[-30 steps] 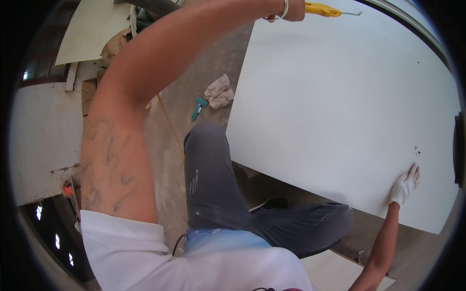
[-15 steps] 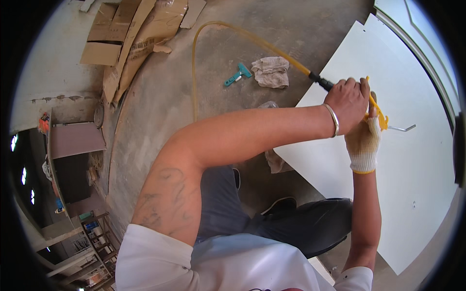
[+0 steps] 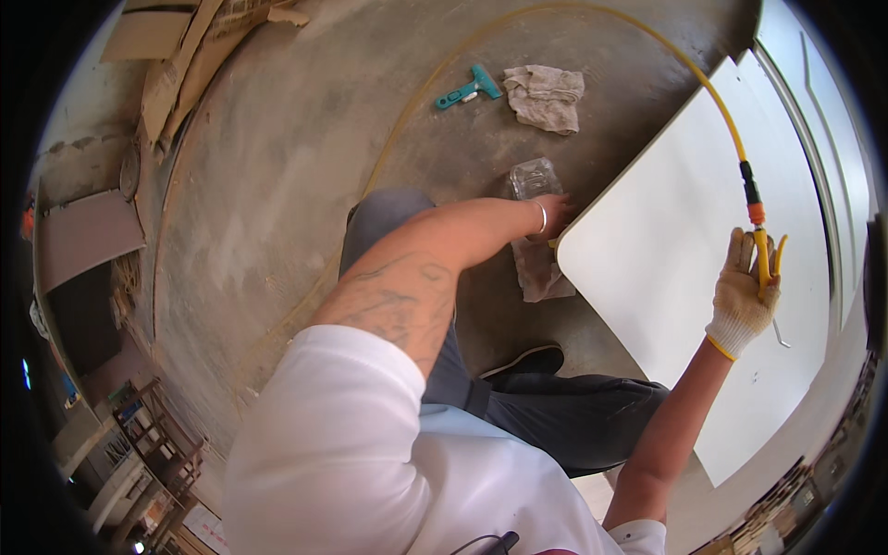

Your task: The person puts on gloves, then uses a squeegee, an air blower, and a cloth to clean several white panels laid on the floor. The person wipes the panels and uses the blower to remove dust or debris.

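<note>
In its knitted glove, my right hand (image 3: pixel 740 294) is closed round a yellow air blow gun (image 3: pixel 762 261) over the white panel (image 3: pixel 684 194). The gun's thin bent nozzle points down past the hand; a yellow hose (image 3: pixel 726 111) joins its upper end by a black and orange coupling (image 3: pixel 754 199). My bare left hand (image 3: pixel 555 215), with a silver bangle at the wrist, is down beside the panel's rounded corner, among a clear plastic box (image 3: pixel 535 178) and a crumpled clear plastic bag (image 3: pixel 541 273). Its fingers are partly hidden, and whether they hold anything is unclear.
Beyond my left hand, a teal scraper (image 3: pixel 470 87) and a folded rag (image 3: pixel 546 97) lie on the concrete floor. Cardboard sheets (image 3: pixel 176 74) lean at the far left. A shelf (image 3: pixel 91 236) stands along the left side; a framed panel (image 3: pixel 823 102) is at the far right.
My left hand has let go near the gun's hose end and dropped left to the plastic things on the floor. My right hand has moved right and nearer with the gun. The view has shifted.
</note>
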`<act>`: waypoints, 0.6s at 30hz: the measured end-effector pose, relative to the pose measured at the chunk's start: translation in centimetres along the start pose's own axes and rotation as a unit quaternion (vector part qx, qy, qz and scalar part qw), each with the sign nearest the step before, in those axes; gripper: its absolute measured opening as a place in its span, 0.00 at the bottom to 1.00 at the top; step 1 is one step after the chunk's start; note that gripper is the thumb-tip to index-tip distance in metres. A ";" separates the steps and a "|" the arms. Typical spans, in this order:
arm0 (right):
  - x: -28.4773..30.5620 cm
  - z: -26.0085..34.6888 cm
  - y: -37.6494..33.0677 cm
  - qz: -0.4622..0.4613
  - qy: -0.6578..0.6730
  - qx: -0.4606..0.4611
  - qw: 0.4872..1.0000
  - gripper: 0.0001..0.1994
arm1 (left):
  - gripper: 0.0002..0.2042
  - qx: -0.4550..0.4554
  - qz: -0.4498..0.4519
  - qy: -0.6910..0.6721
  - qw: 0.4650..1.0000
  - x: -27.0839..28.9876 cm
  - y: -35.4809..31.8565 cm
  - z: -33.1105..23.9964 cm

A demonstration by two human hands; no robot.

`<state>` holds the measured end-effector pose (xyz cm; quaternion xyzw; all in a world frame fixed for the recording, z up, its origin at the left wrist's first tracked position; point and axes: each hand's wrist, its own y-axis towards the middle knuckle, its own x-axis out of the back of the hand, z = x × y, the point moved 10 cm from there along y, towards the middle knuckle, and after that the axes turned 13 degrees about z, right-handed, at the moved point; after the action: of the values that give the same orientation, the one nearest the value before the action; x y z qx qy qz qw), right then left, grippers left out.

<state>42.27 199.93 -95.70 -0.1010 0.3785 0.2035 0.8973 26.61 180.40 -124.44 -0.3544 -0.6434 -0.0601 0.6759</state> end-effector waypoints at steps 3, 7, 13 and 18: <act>-1.1 -0.7 -0.6 -0.022 0.015 -0.008 1.000 0.25 | 0.19 0.043 -0.041 -0.027 0.998 -0.4 1.6 -0.7; -2.3 -1.6 -0.6 -0.002 -0.007 -0.036 0.999 0.23 | 0.13 0.055 -0.079 -0.062 0.993 1.2 0.4 0.2; -1.5 -3.4 1.1 0.027 0.010 -0.075 0.997 0.24 | 0.09 0.064 -0.087 -0.070 0.992 4.4 -4.6 3.9; -3.5 -3.7 1.3 0.079 0.037 -0.082 0.993 0.25 | 0.14 0.123 -0.129 -0.222 0.959 9.0 -10.9 11.4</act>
<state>37.11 198.80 -95.75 -0.1519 0.4002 0.3002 0.8524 12.81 182.00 -112.78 -0.1868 -0.8199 0.0124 0.5410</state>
